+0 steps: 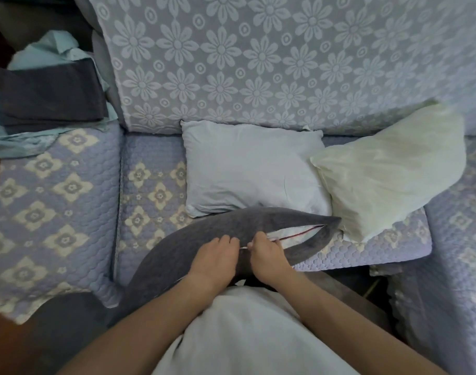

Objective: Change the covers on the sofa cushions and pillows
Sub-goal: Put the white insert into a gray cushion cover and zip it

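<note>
Grey cover (204, 239) lies at the sofa seat's (150, 185) front edge, its zip open toward the right end, showing the white pillow inside (291, 236). The left hand (215, 255) presses on the cover with loosely bent fingers; the right hand (266, 255) pinches the zip edge. Two bare pillows, pale blue (247, 163) and cream (388, 169), fill the seat behind, leaving free seat on the left.
</note>
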`<control>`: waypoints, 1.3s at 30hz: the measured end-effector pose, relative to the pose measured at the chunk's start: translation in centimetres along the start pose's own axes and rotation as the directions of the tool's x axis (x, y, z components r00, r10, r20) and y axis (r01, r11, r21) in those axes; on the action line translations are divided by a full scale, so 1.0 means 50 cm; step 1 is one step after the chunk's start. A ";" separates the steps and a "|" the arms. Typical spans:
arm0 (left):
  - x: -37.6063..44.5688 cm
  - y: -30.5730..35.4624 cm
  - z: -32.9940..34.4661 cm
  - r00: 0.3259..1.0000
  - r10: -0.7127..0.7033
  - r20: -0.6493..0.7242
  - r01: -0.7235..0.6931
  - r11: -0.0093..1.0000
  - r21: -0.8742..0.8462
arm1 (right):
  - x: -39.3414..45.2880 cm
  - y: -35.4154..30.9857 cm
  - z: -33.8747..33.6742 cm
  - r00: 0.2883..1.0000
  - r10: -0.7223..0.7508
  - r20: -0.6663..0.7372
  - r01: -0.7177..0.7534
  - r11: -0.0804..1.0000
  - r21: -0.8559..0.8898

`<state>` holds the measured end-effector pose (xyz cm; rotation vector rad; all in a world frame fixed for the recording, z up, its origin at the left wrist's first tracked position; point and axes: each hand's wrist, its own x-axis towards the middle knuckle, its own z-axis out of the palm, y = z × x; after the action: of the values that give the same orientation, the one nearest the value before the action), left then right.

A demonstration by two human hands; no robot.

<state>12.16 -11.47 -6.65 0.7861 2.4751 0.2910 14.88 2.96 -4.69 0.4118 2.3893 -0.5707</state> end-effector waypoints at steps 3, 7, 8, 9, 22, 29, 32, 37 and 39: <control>-0.009 0.005 -0.012 1.000 -0.008 -0.017 0.006 0.998 -0.070 | -0.006 0.003 -0.005 0.992 -0.043 0.121 0.049 0.998 -0.048; -0.018 -0.002 -0.013 0.998 -0.065 -0.027 0.059 0.980 -0.190 | -0.014 0.018 0.014 0.988 0.073 -0.137 -0.042 0.975 0.219; -0.017 -0.002 -0.013 0.997 -0.066 -0.026 0.060 0.979 -0.197 | -0.017 0.026 0.017 0.978 0.112 -0.178 -0.059 0.959 0.278; -0.015 -0.002 -0.013 0.998 -0.066 -0.019 0.061 0.978 -0.198 | -0.020 0.030 0.019 0.970 0.132 -0.205 -0.072 0.959 0.275; -0.029 -0.019 -0.009 0.985 -0.174 0.003 0.160 0.897 -0.412 | -0.009 0.033 0.021 0.982 0.074 -0.175 -0.030 0.969 0.244; -0.023 -0.027 -0.024 0.987 -0.158 0.007 0.147 0.901 -0.409 | -0.004 0.102 0.001 0.942 -0.328 0.066 0.324 0.843 -0.429; -0.031 -0.026 -0.025 0.988 -0.154 0.012 0.146 0.906 -0.398 | 0.003 0.092 -0.018 0.909 -0.377 0.178 0.412 0.746 -0.523; -0.031 -0.026 -0.026 0.987 -0.162 0.012 0.154 0.903 -0.401 | 0.017 0.085 -0.043 0.913 -0.314 0.259 0.403 0.789 -0.463; -0.026 -0.028 -0.032 0.988 -0.151 0.020 0.146 0.904 -0.401 | 0.028 0.081 -0.049 0.925 -0.275 0.261 0.366 0.830 -0.422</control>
<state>11.53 -13.46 -5.26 0.4197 2.3520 0.7213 14.30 7.84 -5.06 -0.2558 2.3187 -0.1483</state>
